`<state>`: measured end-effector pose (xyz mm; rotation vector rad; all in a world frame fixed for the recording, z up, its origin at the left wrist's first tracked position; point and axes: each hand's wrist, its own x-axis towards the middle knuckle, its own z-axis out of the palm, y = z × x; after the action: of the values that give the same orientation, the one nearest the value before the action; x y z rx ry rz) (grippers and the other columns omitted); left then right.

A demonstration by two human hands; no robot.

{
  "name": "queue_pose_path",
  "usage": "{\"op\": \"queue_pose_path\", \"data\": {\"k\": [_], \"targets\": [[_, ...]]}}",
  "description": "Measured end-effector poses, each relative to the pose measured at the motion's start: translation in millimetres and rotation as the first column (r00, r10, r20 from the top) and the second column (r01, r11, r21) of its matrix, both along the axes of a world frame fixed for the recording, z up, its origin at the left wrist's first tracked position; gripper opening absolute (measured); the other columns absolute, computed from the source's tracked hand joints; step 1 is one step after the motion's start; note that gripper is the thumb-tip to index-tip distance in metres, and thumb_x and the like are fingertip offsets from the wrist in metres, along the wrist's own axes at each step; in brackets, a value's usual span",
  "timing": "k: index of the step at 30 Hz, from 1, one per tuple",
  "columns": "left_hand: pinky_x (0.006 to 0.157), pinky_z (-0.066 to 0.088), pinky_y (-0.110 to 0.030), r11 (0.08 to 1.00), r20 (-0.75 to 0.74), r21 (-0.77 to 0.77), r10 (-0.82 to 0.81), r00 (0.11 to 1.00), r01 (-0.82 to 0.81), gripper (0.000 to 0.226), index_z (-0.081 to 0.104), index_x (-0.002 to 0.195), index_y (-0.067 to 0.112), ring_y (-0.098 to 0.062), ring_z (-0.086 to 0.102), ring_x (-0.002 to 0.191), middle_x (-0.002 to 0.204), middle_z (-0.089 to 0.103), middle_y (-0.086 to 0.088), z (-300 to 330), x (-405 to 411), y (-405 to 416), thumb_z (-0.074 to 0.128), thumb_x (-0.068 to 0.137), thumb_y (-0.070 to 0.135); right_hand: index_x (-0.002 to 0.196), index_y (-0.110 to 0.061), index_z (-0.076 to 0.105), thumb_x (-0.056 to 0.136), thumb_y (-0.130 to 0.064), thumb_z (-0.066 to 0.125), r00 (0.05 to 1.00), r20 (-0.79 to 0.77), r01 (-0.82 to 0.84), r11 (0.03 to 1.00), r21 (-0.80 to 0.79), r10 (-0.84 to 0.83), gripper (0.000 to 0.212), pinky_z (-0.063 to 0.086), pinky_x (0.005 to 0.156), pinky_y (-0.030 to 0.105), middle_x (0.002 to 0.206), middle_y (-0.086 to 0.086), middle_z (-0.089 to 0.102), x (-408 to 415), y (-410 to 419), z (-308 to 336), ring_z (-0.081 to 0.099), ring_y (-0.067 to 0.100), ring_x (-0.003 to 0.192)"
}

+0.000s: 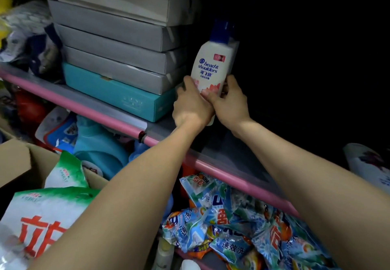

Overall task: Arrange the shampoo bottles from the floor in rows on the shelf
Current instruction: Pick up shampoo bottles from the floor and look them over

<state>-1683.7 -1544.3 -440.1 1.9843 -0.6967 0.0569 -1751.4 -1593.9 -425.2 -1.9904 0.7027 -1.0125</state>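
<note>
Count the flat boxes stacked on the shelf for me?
6: five grey boxes piled one on another, all on a teal box at the bottom. The top is cut off, so more may sit higher.

Dim storeroom: pink-edged shelf (pixel 101 112) (grey boards), blackness to the right.

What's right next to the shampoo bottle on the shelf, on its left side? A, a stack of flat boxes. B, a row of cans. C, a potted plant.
A: the shampoo bottle, held by both hands, stands just right of a stack of boxes.
</note>
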Motion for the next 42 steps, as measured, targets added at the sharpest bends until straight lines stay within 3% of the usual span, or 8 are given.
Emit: {"op": "queue_pose_path", "data": {"k": [7,20,25,28,32,37,40,42], "targets": [[0.067,0.036,-0.034,0.999,-0.003,-0.034,-0.003,1.000,0.002,0.043,0.038,0.116,0.013,-0.038,0.057,0.100,0.118,0.052,-0.014,-1,8,-10,0.055,0.086,0.039,0.115,-0.017,0.055,0.083,-0.018,0.071,0.999,0.044,-0.025,0.998,0.053,0.023,0.036,0.047,0.064,0.006,0.100,-0.007,0.064,12,-15,-2,0.062,0.008,0.089],[0.067,0.038,-0.035,0.999,0.004,-0.006,0.046,0.999,-0.046,0.040,0.037,0.112,0.015,-0.037,0.058,0.099,0.119,0.050,-0.012,-3,7,-14,0.054,0.086,0.040,0.118,-0.020,0.057,0.082,-0.020,0.072,1.000,0.009,-0.008,0.998,0.065,0.007,0.039,0.052,0.082,0.025,0.108,-0.003,0.067,11,-20,-1,0.062,0.009,0.091],[0.069,0.038,-0.036,1.000,-0.028,-0.005,0.021,0.999,-0.022,0.043,0.037,0.115,0.013,-0.038,0.057,0.101,0.122,0.048,-0.012,-2,8,-13,0.054,0.087,0.040,0.119,-0.018,0.056,0.082,-0.019,0.071,1.000,0.009,-0.015,0.997,0.073,0.015,0.040,0.055,0.086,0.033,0.111,0.001,0.068,12,-17,-1,0.066,0.019,0.099],[0.079,0.044,-0.039,0.999,-0.117,-0.003,-0.050,0.992,0.050,0.060,0.036,0.118,0.008,-0.037,0.054,0.108,0.126,0.045,-0.014,3,6,-9,0.068,0.079,0.039,0.125,-0.016,0.054,0.084,-0.022,0.070,0.997,-0.064,-0.043,0.997,0.058,0.046,0.045,0.053,0.092,0.037,0.117,0.005,0.066,2,-17,5,0.064,0.022,0.107],[0.083,0.039,-0.032,0.999,-0.192,-0.015,-0.050,0.980,0.048,0.077,0.031,0.126,0.004,-0.032,0.046,0.116,0.131,0.037,-0.017,13,-10,5,0.075,0.075,0.041,0.134,-0.013,0.047,0.089,-0.030,0.065,0.983,-0.186,0.004,0.999,0.035,0.003,0.052,0.043,0.092,0.026,0.132,0.006,0.057,-32,-12,10,0.055,0.019,0.118],[0.090,0.041,-0.037,0.992,-0.068,0.004,-0.124,0.990,0.124,0.057,0.037,0.125,0.008,-0.037,0.048,0.113,0.126,0.041,-0.017,14,-77,29,0.066,0.083,0.035,0.134,-0.018,0.047,0.094,-0.026,0.054,0.842,-0.532,-0.043,0.973,-0.227,-0.086,0.042,0.037,0.100,0.027,0.137,0.008,0.050,-112,6,24,0.047,0.025,0.126],[0.086,0.045,-0.033,0.931,-0.088,0.069,-0.352,0.932,0.358,0.027,0.051,0.109,0.015,-0.028,0.055,0.108,0.115,0.058,-0.009,18,-132,31,0.057,0.087,0.028,0.138,-0.018,0.043,0.094,-0.019,0.050,0.759,-0.639,-0.081,0.956,-0.283,-0.124,0.045,0.035,0.103,0.029,0.141,0.010,0.042,-168,13,33,0.042,0.027,0.130],[0.088,0.047,-0.033,0.849,-0.076,0.124,-0.508,0.858,0.513,0.023,0.057,0.109,0.015,-0.026,0.057,0.107,0.113,0.062,-0.008,21,-170,30,0.052,0.087,0.022,0.140,-0.018,0.042,0.092,-0.015,0.050,0.704,-0.690,-0.041,0.961,-0.273,-0.166,0.048,0.035,0.103,0.029,0.143,0.011,0.040,-204,13,34,0.041,0.029,0.131]]}}
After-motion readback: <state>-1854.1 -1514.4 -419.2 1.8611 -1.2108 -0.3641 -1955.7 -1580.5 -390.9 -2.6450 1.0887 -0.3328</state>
